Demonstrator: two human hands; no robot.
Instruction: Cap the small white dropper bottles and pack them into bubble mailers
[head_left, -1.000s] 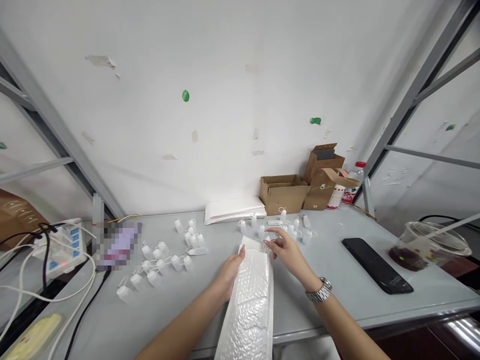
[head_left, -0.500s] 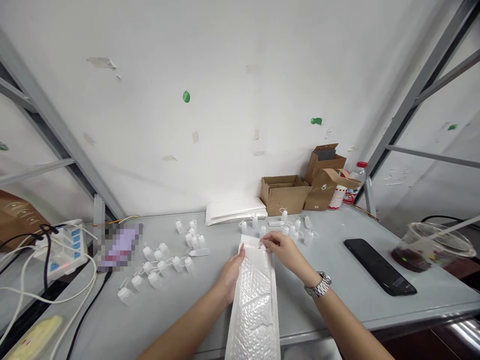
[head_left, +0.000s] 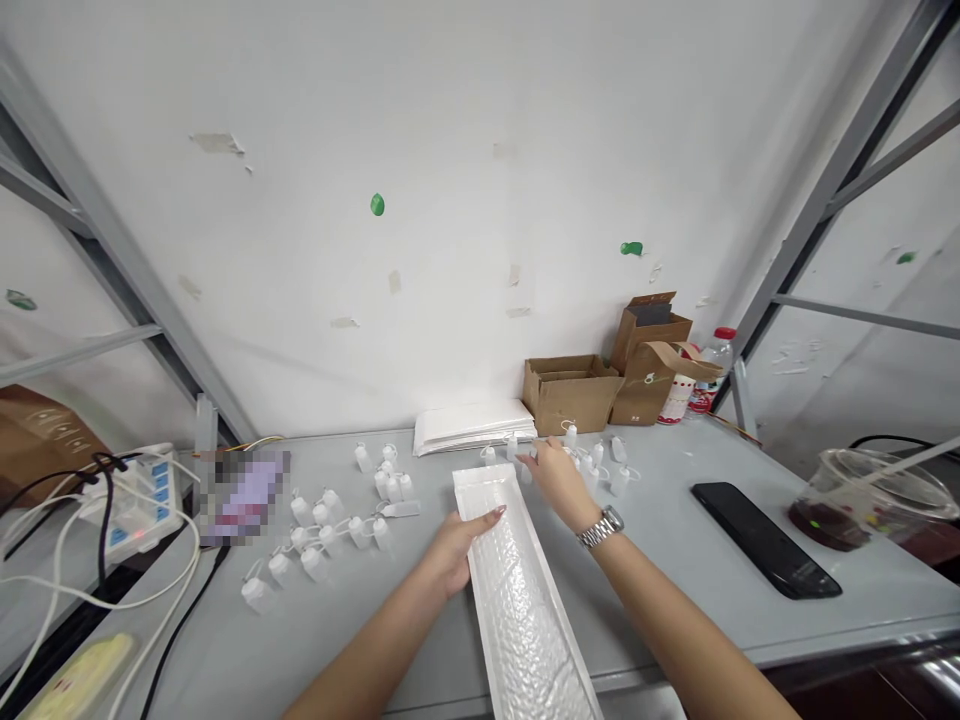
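Observation:
A long white bubble mailer (head_left: 517, 590) lies on the grey table (head_left: 675, 560), its open end pointing away from me. My left hand (head_left: 457, 545) rests on the mailer's left edge, thumb on top, gripping it. My right hand (head_left: 551, 475), with a metal watch on the wrist, reaches past the mailer's far end to a cluster of small white capped bottles (head_left: 600, 460); its fingertips touch one, and whether they grip it is unclear. More small white bottles (head_left: 337, 515) lie scattered left of the mailer.
A stack of white mailers (head_left: 472, 425) and brown cardboard boxes (head_left: 570, 392) sit against the wall. A black phone (head_left: 765, 540) and a clear plastic bowl (head_left: 870, 495) lie at right. A power strip with cables (head_left: 127, 505) is at left. Metal shelf posts flank the table.
My right hand left the mailer's open end and reached forward to the small bottles. The mailer dropped flatter on the table and swung its near end to the right.

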